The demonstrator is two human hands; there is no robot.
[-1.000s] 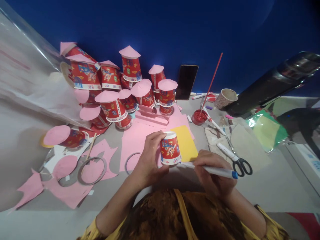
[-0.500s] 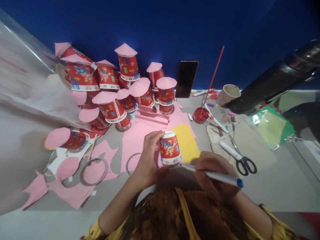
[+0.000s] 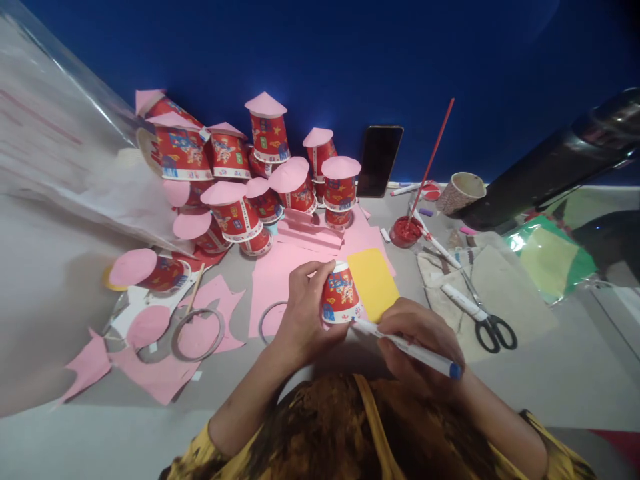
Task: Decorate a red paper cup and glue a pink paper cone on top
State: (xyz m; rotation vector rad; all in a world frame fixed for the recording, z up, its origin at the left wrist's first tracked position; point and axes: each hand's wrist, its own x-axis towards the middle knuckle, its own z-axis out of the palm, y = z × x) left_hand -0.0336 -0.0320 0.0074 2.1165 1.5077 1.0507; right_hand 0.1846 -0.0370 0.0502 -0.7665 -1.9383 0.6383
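My left hand (image 3: 303,317) is closed around a red paper cup (image 3: 341,293) with a colourful print, held upside down with its white base on top. Between the fingers of my right hand (image 3: 423,340) is a white marker pen (image 3: 415,350) with a blue end. Its tip meets, or nearly meets, the white band at the cup's lower rim. Under the cup lie pink paper (image 3: 270,273) and a yellow paper sheet (image 3: 373,277).
Several red cups with pink paper cone tops (image 3: 233,207) stand at the back left. A phone (image 3: 381,160) leans on the blue wall. Rightward are a pot of red paint (image 3: 406,232), scissors (image 3: 495,333) and a patterned cup (image 3: 461,192). Tape rings (image 3: 199,333) lie left on pink scraps.
My right hand has moved left, bringing the marker tip to the cup's rim. The cup has turned a little in my left hand. The whole view has shifted slightly.
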